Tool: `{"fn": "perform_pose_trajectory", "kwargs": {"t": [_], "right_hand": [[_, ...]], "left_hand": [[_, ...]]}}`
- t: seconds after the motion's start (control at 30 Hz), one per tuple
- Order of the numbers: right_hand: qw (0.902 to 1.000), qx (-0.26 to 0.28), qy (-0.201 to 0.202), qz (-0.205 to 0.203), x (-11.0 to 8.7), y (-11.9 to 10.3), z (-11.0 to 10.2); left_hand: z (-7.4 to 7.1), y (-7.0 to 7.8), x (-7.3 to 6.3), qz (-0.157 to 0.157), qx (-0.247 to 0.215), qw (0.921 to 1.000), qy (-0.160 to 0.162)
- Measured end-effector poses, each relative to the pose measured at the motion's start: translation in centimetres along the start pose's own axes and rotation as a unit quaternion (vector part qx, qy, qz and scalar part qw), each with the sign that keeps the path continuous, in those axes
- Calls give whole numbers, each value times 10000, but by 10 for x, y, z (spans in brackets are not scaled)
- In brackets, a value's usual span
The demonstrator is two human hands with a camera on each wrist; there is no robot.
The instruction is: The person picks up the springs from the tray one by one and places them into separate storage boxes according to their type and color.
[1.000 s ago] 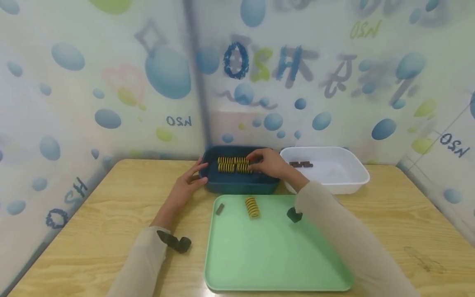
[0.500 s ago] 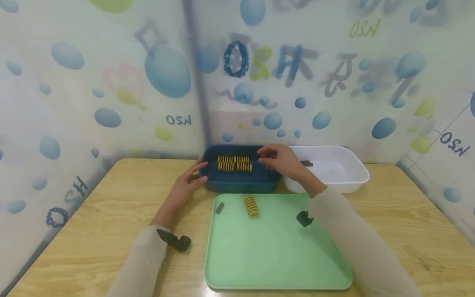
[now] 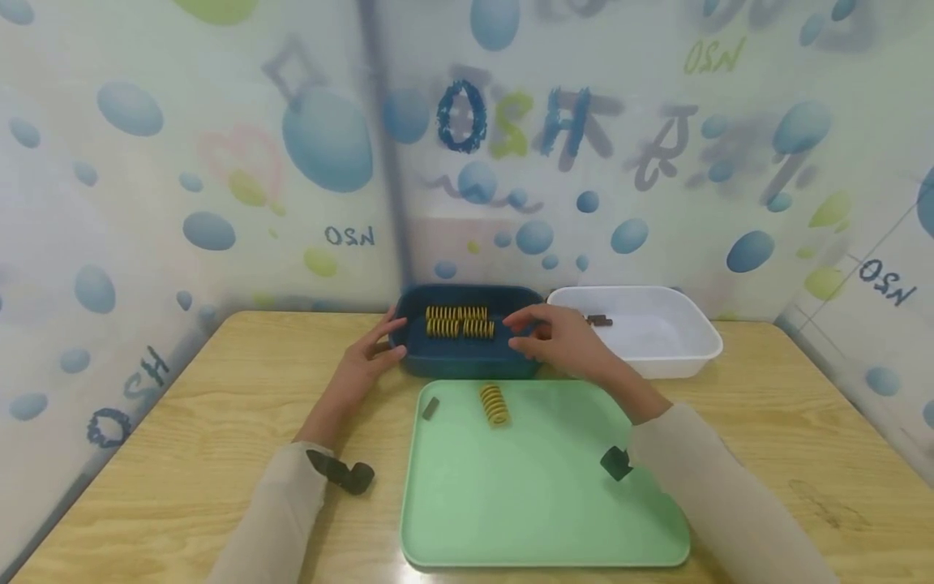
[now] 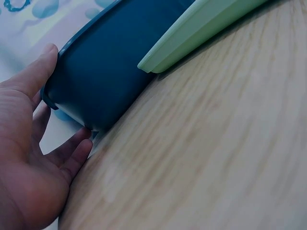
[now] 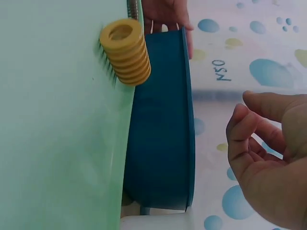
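Observation:
My left hand (image 3: 362, 357) rests against the left end of a dark blue bin (image 3: 467, 367), thumb and fingers spread at its rim and outer wall. Inside that bin, yellow coil springs (image 3: 460, 321) lie in two rows. Over the bin's right end hovers my right hand (image 3: 565, 339), with thumb and fingertips apart and nothing between them; the right wrist view shows its fingers loosely bent. One larger-looking yellow spring (image 5: 125, 51) lies on the green tray (image 3: 540, 487), near its back edge. A small brown block (image 3: 430, 408) sits at the tray's back left corner.
To the right of the blue bin stands a white bin (image 3: 679, 362) with several small brown blocks (image 3: 600, 320) in it, partly hidden by my right hand. A patterned wall (image 3: 306, 276) rises behind the wooden table (image 3: 241, 422).
My right hand has drawn back from the springs, rightward and then a little toward me. The springs in the bin and my left hand have stayed in place.

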State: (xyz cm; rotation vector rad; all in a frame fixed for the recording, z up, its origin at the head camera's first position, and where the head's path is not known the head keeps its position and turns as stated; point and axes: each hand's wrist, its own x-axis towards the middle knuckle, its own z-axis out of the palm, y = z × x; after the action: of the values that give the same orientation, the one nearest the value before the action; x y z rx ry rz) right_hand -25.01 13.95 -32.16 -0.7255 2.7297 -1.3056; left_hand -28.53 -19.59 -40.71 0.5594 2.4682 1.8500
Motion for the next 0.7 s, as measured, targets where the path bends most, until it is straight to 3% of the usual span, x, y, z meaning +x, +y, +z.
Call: {"fn": "perform_pose_trajectory", "kwargs": {"t": [0.33,0.57,0.7], "right_hand": [[9977,483,-414,-245,-27,1,12],[9952,609,-693,-333,-37,9,21],[9907,833,-939,-522,-40,13,28]], "left_hand": [[-1,-1,0,-8,-131,9999,-44],[1,27,-9,-138,-45,9998,-127],[1,31,-10,-145,15,9998,-122]]}}
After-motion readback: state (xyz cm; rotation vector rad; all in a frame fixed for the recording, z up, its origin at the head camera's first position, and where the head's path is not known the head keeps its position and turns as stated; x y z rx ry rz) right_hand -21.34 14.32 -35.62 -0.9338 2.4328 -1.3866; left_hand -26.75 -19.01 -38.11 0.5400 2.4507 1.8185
